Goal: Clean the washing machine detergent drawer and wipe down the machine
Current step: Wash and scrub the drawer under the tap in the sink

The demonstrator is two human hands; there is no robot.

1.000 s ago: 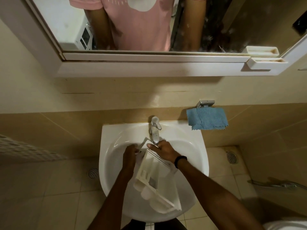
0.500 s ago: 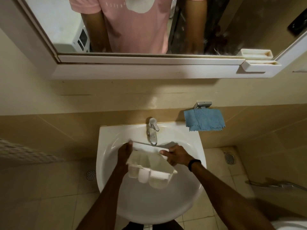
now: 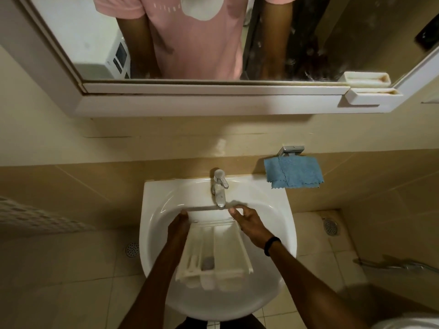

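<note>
A white detergent drawer (image 3: 213,248) is in the bowl of the white sink (image 3: 273,203). It points from the near edge of the sink to the far edge. Its open boxes face up. There is a small grey round thing (image 3: 208,262) in the middle box, close to the near end. The drawer looks a bit blurry.

Both hands hold the far end of the drawer, one on each side. The left hand (image 3: 179,227) grips the far left corner with its fingers curled round the side. The right hand (image 3: 251,224) grips the far right corner, and its thumb lies on the flat front piece. The right wrist has a black band (image 3: 272,245) on it.

The flat front piece of the drawer sits right under the tip of the shiny tap (image 3: 219,188). The tap stands in the middle of the far edge of the sink.

On the floor there is a round drain (image 3: 132,249) to the left of the sink and another drain (image 3: 330,226) to the right.

A blue cloth (image 3: 294,172) hangs from a shiny holder (image 3: 291,150) on the wall, just past the far right corner of the sink.

Higher up the wall is a mirror (image 3: 95,32) with a white frame. In it you can see a pink shirt (image 3: 197,43) and two arms. A little white tray (image 3: 373,95) sits at the right end of the frame.
</note>
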